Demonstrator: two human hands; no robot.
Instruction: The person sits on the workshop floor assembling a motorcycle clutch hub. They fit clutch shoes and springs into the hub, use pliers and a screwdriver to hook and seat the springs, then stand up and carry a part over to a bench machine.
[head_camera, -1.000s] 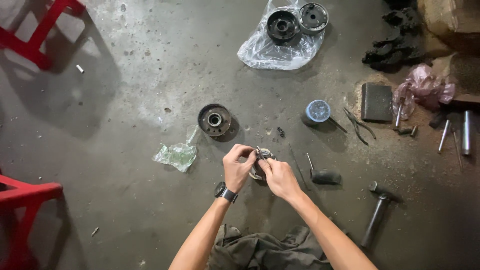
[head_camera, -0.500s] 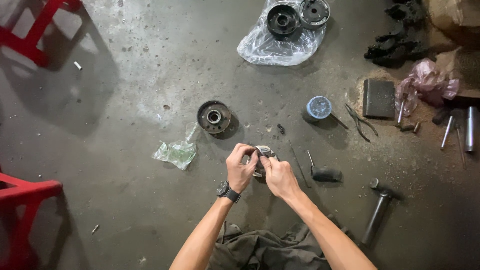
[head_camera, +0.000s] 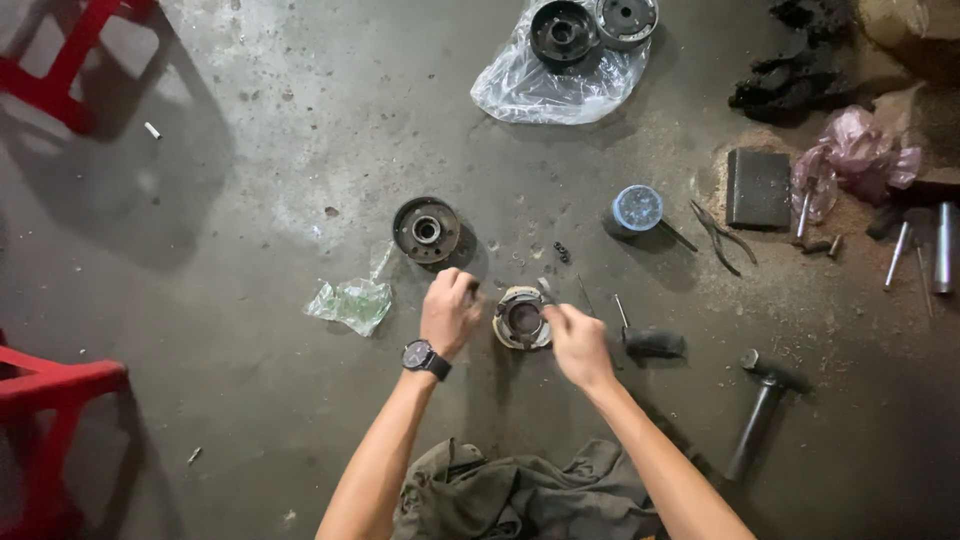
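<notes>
A round metal clutch-like part (head_camera: 519, 318) lies on the concrete floor between my hands. My left hand (head_camera: 449, 310), with a black watch on the wrist, sits just left of the part with fingers curled; nothing shows in it. My right hand (head_camera: 575, 340) is closed on a thin metal tool (head_camera: 547, 291) whose tip rests at the part's right rim. A dark round drum (head_camera: 427, 231) lies just beyond my left hand.
A crumpled clear bag (head_camera: 350, 302) lies left. A plastic sheet (head_camera: 510, 90) with two round parts is far ahead. A blue tin (head_camera: 637, 209), pliers (head_camera: 722, 236), a dark block (head_camera: 757, 187), a hammer (head_camera: 757, 410) and a screwdriver (head_camera: 645, 340) lie right. Red stools (head_camera: 45, 400) stand left. A rag (head_camera: 500, 495) lies near me.
My hands have come apart from the round part. The left hand moved off to the left, and the right hand now holds a thin tool at the part's rim.
</notes>
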